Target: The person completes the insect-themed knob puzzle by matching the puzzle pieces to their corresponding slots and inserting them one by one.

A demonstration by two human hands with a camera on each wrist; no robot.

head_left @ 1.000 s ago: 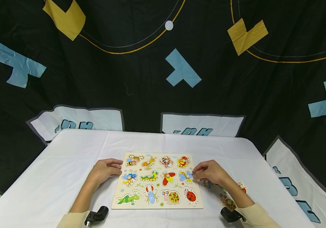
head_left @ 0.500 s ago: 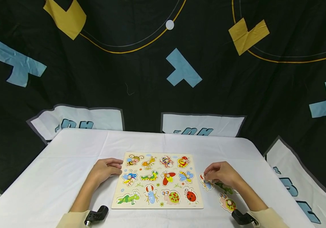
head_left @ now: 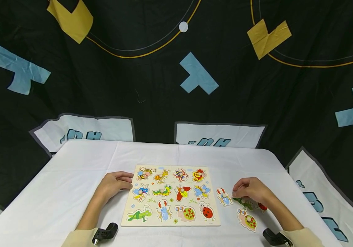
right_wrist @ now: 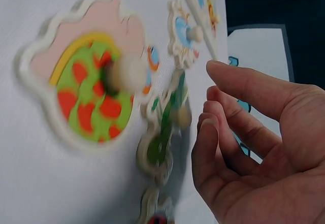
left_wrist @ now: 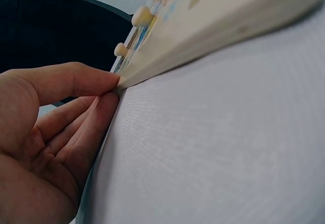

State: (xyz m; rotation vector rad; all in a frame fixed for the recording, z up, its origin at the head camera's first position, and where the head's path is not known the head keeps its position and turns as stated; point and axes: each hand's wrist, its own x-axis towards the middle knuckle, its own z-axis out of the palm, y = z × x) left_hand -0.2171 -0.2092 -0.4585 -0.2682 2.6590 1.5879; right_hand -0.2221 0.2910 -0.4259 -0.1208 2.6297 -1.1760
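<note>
A wooden peg puzzle board (head_left: 154,223) with insect pictures lies on the white cloth. At its left edge my left hand (head_left: 113,186) rests with its fingertips touching the side; the left wrist view shows these fingers (left_wrist: 76,82) against the board's edge. My right hand (head_left: 251,189) hovers over the loose pieces to the right, thumb and fingers apart with nothing between them. Below it lies a green grasshopper piece (head_left: 246,204), partly covered in the head view. Its wooden knob (right_wrist: 181,117) stands close to my fingertips. Several pieces with knobs sit in the board's upper rows.
Beside the board lie a stag beetle piece (head_left: 224,197) and a snail piece (head_left: 247,220). A ladybug piece (head_left: 261,206) is partly hidden under my right forearm. The white-covered table (head_left: 80,164) ends at a black curtain (head_left: 151,96).
My right hand has moved right, away from the blue-winged piece in the board, past the stag beetle piece to above the grasshopper piece. My left hand has stayed at the board's edge.
</note>
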